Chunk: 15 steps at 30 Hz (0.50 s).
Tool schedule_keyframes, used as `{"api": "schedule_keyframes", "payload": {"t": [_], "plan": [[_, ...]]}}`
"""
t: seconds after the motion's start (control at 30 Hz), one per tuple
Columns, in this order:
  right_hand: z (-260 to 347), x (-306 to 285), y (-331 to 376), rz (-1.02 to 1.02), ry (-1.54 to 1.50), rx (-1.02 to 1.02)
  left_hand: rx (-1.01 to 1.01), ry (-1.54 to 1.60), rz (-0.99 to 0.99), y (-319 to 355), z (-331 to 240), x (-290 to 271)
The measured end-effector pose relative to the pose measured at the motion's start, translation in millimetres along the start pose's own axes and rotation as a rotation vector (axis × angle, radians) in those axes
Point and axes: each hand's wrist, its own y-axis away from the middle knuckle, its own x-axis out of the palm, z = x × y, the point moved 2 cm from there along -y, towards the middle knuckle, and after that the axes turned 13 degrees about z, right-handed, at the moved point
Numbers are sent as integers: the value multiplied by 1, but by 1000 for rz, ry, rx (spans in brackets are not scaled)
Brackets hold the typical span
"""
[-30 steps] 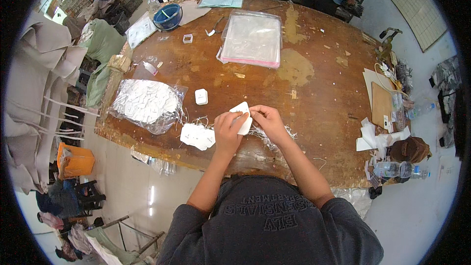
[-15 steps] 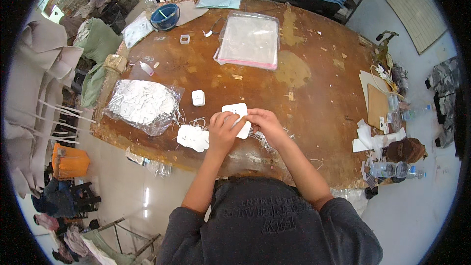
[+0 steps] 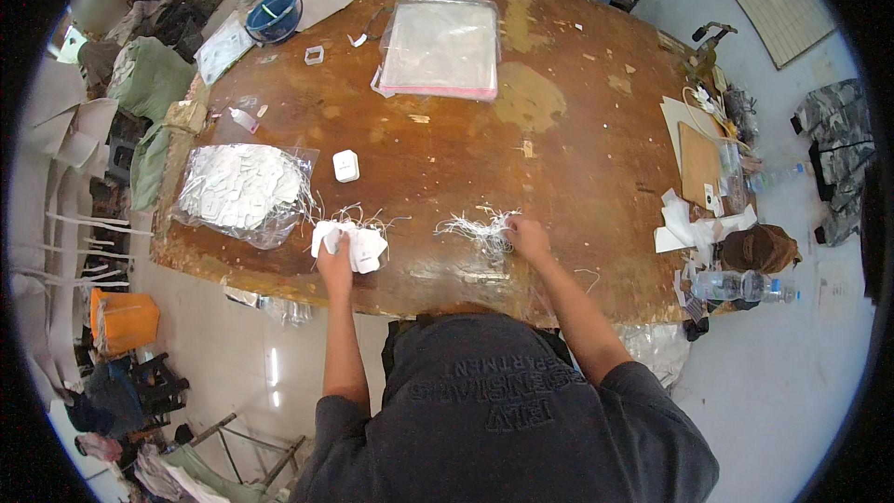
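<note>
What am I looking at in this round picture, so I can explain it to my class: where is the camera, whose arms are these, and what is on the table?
The camera sits on a person's head and looks down, so the picture bends at its rim. The two bare forearms coming from the lower edge belong to that person, who wears a dark shirt. The left hand rests on a small pile of white paper tags with strings. The right hand touches a loose bundle of white strings. Both lie near the front edge of a big worn brown wooden table. Left of the tags lies a clear plastic bag full of white tags, and beside it a small white box. Farther back lie a stack of clear plastic sleeves and a blue bowl. Other people stand at the far edge.
</note>
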Motion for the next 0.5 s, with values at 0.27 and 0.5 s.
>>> {"api": "schedule_keyframes", "payload": {"t": [0.27,0.5], "plan": [[26,-34,0,-113,-247,-37,21,244,32,2,-28,19],[82,-101,29,-329,-561,-196,-74,444,139,7,-48,45]]}}
